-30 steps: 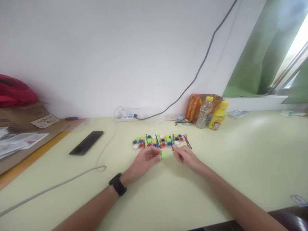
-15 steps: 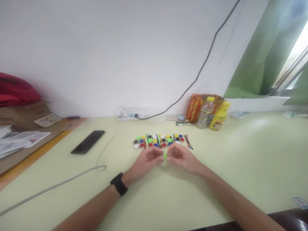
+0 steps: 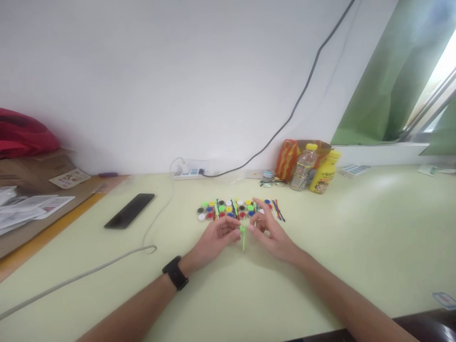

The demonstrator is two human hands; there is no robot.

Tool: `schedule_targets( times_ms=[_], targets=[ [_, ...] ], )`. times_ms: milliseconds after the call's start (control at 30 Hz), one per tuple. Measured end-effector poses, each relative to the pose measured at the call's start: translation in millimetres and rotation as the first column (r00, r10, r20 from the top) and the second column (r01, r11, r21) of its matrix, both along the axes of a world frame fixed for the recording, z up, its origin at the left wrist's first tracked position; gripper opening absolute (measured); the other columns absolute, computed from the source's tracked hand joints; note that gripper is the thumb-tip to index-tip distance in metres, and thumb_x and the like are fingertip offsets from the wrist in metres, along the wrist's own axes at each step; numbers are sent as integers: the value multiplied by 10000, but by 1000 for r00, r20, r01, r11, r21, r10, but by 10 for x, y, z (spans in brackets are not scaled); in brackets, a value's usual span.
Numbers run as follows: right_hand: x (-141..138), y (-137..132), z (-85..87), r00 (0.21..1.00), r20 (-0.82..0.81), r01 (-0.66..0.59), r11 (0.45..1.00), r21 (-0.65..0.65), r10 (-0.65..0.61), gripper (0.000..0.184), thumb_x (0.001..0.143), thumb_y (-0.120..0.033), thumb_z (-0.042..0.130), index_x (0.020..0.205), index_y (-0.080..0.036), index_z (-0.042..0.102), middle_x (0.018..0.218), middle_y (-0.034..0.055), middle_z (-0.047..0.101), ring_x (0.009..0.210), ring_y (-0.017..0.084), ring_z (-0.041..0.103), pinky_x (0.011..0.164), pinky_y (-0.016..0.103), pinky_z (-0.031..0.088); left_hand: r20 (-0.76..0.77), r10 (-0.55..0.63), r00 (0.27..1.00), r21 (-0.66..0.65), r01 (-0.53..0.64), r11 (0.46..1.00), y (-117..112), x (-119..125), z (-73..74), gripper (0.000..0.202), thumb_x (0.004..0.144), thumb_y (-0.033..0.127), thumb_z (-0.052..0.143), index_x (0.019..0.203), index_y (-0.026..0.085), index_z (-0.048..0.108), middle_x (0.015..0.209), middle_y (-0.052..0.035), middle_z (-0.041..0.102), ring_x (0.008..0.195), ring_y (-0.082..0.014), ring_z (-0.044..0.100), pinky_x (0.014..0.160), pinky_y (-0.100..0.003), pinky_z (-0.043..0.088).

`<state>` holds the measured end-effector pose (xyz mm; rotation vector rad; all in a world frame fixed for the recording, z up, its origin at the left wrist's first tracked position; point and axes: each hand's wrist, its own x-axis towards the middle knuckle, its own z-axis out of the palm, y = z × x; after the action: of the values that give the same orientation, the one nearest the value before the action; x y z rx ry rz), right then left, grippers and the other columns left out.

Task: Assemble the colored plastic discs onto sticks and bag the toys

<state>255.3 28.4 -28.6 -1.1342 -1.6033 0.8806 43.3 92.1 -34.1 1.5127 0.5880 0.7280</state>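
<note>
1. The left hand [image 3: 216, 236] has thumb and fingertips closed on a thin green strip, apparently a cable tie [image 3: 243, 241]. It is pinched near its upper end, probably so that its length can hang free below the fingers.
2. The right hand [image 3: 273, 236] is just beside it, open and loosely curled: the index finger is raised, the thumb stands apart from the tie, and nothing shows in its grasp. That spacing seems to leave room around the strip while the fingertips remain within easy reach.
3. Just beyond the hands, small round coloured-top pots [image 3: 228, 209] stand in blocks on the counter [image 3: 228, 294], with bundles of coloured strips [image 3: 234, 208] lying between the blocks. The bundles probably act as dividers, and the arrangement leaves most colours readable from above; the hands hide part of the nearest row.
4. The phone [image 3: 129, 211] lies well to the left, while the eyeglasses [image 3: 272, 183], clear bottle [image 3: 304, 167] and yellow bottle [image 3: 325, 172] sit toward the wall, presumably to leave the near surface free for both forearms.
</note>
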Motion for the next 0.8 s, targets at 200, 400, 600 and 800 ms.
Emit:
schedule_targets(
  times_ms=[200,400,600,800],
  targets=[
    [63,36,4,990,17,-134,981,-140,138,634,1013,-551,343,480,-208,350,475,-34,310,483,113,323,537,292,308,29,-3,1000,13,2,1000,3,-3,-23,245,900,364,711,1046,187,626,975,-32,631,863,-152,627,822,-310,525],
    [28,48,37,991,-84,-113,989,-100,105,419,879,-554,645,723,-201,483,658,-44,419,585,110,384,560,255,321,40,-20,999,-18,21,1000,5,10,-24,250,889,357,725,1030,180,619,948,-31,629,855,-157,633,811,-315,526],
    [-28,17,70,979,-106,-182,979,-96,172,311,882,-490,681,924,-208,554,823,-6,557,697,126,513,666,263,434,12,-45,999,14,45,999,-28,6,30,241,898,350,715,1025,167,623,956,-51,644,857,-165,628,802,-315,516],
    [5,51,-9,983,-113,-155,983,-94,144,333,904,-467,659,1117,-232,559,836,4,606,706,147,559,681,295,464,11,-30,999,11,30,999,-20,15,13,234,905,356,706,1018,171,618,932,-43,637,850,-165,622,783,-305,507]
  ],
)
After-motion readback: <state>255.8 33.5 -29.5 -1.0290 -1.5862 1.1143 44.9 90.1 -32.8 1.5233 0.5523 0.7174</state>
